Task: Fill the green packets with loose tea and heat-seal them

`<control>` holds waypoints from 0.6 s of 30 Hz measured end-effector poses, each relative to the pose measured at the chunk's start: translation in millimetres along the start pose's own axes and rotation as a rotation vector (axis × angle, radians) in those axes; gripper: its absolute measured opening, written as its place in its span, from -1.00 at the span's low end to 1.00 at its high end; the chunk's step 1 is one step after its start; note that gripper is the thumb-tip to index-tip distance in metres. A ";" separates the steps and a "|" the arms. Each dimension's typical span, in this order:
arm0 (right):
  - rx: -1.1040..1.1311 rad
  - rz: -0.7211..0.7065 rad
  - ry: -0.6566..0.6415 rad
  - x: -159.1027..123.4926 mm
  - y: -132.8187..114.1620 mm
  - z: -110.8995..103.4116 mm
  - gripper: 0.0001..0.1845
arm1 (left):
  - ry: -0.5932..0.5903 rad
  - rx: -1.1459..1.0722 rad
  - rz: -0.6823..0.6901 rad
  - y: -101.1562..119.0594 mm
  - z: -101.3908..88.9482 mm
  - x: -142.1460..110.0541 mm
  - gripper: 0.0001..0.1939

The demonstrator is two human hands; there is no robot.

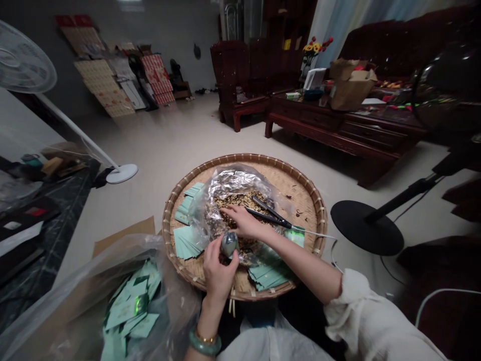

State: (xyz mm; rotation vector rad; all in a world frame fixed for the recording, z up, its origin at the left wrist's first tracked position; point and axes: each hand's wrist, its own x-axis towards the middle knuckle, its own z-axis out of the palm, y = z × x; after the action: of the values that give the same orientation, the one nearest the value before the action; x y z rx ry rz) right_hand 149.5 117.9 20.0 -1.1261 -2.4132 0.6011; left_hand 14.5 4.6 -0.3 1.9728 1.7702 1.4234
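My left hand (219, 268) is closed round a small green sachet (229, 244), whose silvery open mouth points up. Just beyond it, my right hand (241, 220) lies over a pile of dried brown and yellowish bits (255, 199), fingers stretched out. Whether its fingertips touch any bits cannot be made out. A large clear plastic bag (236, 177) holds the pile. Beside my right hand a black hair straightener (276, 216) rests across the bag with its plates apart. Fanned stacks of flat green sachets (185, 242) lie at the left, and more sachets (270, 276) lie under my right forearm.
A round woven bamboo tray (319, 200) carries all this. At lower left, a clear bag (67, 296) contains loose filled sachets (131, 301). A white fan (122, 173) stands left, a black fan base (366, 225) right. The straightener's white cord (319, 233) runs off the tray's right edge.
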 end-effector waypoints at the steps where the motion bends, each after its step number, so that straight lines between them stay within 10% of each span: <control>1: -0.051 -0.031 -0.073 -0.2 -2.5 -3.0 -0.22 | 0.003 0.005 0.007 -0.3 0.0 0.1 -0.58; 9: -0.256 -0.033 -0.167 -22.7 -10.5 -16.9 -0.69 | 0.002 -0.007 0.007 -1.9 -1.3 -1.0 -0.59; 18: -0.294 0.099 -0.099 -40.4 -10.1 -6.2 -0.58 | -0.032 -0.020 -0.033 -4.0 0.2 -3.5 -0.55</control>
State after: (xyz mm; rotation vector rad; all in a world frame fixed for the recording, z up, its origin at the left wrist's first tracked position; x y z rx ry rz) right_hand 170.4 81.6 23.3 -1.3698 -2.6049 0.3450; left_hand 12.3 3.0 -4.9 1.9358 1.7606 1.3863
